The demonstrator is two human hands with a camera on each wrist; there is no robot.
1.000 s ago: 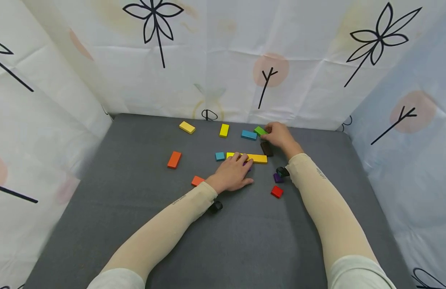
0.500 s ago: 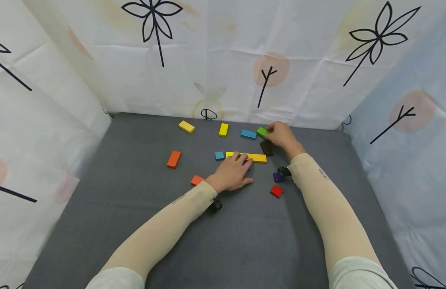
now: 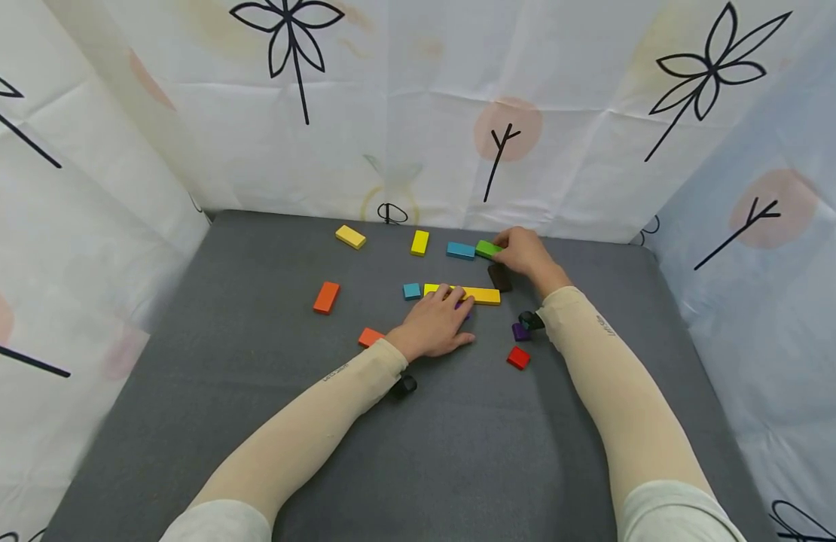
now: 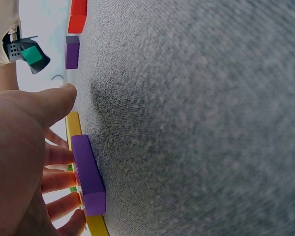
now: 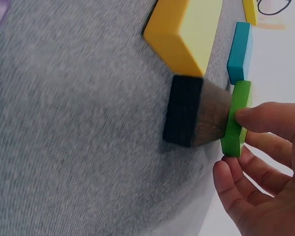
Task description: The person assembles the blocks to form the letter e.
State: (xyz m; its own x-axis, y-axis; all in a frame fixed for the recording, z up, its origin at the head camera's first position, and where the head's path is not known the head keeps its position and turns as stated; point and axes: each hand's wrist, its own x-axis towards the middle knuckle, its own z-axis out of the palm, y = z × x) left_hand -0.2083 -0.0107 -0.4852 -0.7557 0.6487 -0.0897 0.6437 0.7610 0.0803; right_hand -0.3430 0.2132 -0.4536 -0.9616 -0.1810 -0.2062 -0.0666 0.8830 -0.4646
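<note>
Since the frame half a second earlier, the green block (image 3: 486, 249) and the blue block (image 3: 461, 251) had both shifted leftward; the left hand (image 3: 431, 330) had kept its place. Right hand (image 3: 524, 253): thumb and index finger pinched the green block at its right part, remaining fingers bent and spaced apart. Green block lay near the far edge of the grey table (image 3: 459, 452), end to end with the blue block, touching or nearly so. Dark brown block (image 3: 499, 278) stood just on the near side of it; contact with the green block could not be told. Left hand: fingers extended and slightly spread, tips at the long yellow block (image 3: 482, 296) and the purple block (image 4: 89, 169), thumb held well out from the fingers; pressure could not be judged. Purple block lay along the near side of the long yellow block. Small blue block (image 3: 412, 291) sat just off the left end of the latter. Red block (image 3: 518, 357) and small purple block (image 3: 520, 332) lay nearer the person, below the right wrist.
</note>
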